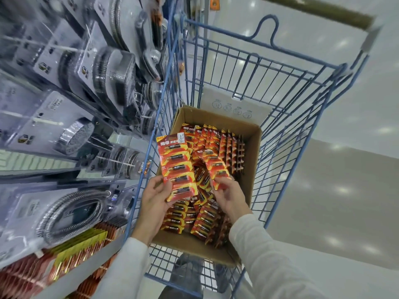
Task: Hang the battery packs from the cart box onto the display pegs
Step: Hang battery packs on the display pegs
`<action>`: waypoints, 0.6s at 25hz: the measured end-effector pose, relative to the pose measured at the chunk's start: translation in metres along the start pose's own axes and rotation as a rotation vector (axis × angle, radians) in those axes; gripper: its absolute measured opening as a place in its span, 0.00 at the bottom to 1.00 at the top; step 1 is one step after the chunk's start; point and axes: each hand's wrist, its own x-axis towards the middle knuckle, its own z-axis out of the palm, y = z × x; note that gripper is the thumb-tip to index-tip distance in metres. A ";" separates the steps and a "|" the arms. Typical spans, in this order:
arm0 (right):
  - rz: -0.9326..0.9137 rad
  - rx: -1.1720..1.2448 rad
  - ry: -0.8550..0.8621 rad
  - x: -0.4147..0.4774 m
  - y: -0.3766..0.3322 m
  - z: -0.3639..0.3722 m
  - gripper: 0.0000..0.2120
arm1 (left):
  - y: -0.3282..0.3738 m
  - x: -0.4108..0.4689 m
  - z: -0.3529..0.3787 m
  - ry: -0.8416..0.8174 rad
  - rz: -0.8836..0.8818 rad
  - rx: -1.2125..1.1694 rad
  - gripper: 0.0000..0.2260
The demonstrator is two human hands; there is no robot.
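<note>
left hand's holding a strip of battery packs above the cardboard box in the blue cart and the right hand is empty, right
Not quite. The right hand is not empty: it grips a second strip of packs. The rest stands: the left hand holds a strip of battery packs above the cardboard box in the blue cart, as the head view shows.

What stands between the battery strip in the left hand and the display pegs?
The cart's blue wire side runs between the strip, held in the left hand, and the display on the left.
</note>
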 end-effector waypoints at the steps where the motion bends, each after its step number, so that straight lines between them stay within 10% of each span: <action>1: -0.017 -0.053 -0.032 -0.016 -0.001 -0.002 0.32 | 0.005 -0.007 -0.002 -0.009 0.009 -0.003 0.10; 7: -0.173 -0.231 -0.261 -0.116 -0.020 -0.005 0.21 | 0.042 -0.076 -0.014 -0.175 0.059 -0.104 0.20; 11: -0.254 -0.350 -0.484 -0.170 -0.037 -0.004 0.17 | 0.045 -0.136 -0.032 -0.208 0.144 -0.237 0.47; 15: -0.311 -0.615 -0.593 -0.209 -0.046 -0.009 0.17 | 0.033 -0.204 -0.032 -0.138 0.303 -0.413 0.35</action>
